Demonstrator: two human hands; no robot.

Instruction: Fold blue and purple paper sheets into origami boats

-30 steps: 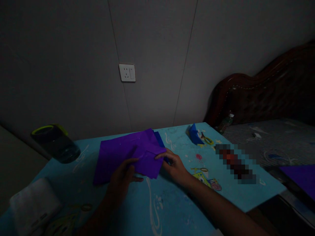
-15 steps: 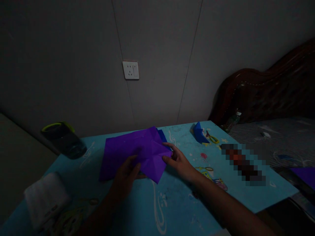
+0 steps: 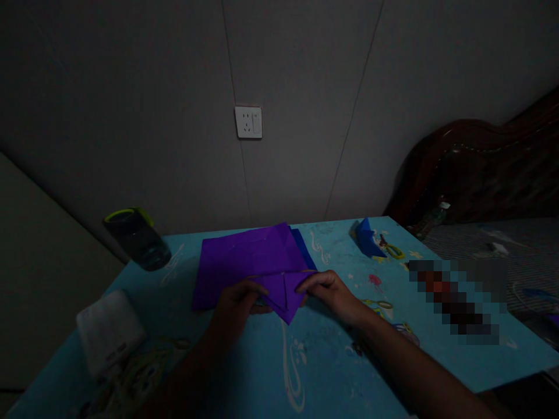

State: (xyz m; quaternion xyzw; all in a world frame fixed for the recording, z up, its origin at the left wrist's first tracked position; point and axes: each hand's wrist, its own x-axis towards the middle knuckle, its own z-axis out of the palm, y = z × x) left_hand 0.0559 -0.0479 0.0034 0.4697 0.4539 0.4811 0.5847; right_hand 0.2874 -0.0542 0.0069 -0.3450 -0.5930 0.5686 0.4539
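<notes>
Above the middle of the light-blue, cartoon-printed tabletop, a purple folded triangle of paper is held between two bare hands. Its long edge lies uppermost and runs from left to right, nearly level, which makes that its long axis; the opposite corner points down toward the person. A dark line (a slit or the meeting of two flaps, I cannot tell which) drops from near the middle of the long edge toward that corner. The left hand pinches the left side, its thumb at the paper's edge and other fingers lower down; the right hand grips the right side, with fingertips on the near face. Beyond the triangle lie a large, flat purple paper sheet and a dark-blue paper sheet showing past its right edge. Farther right stands a blue folded-paper shape, its peak upward. On the left, the soft-looking white rectangular pack carries small dark marks near its lower edge, too blurred to read.
</notes>
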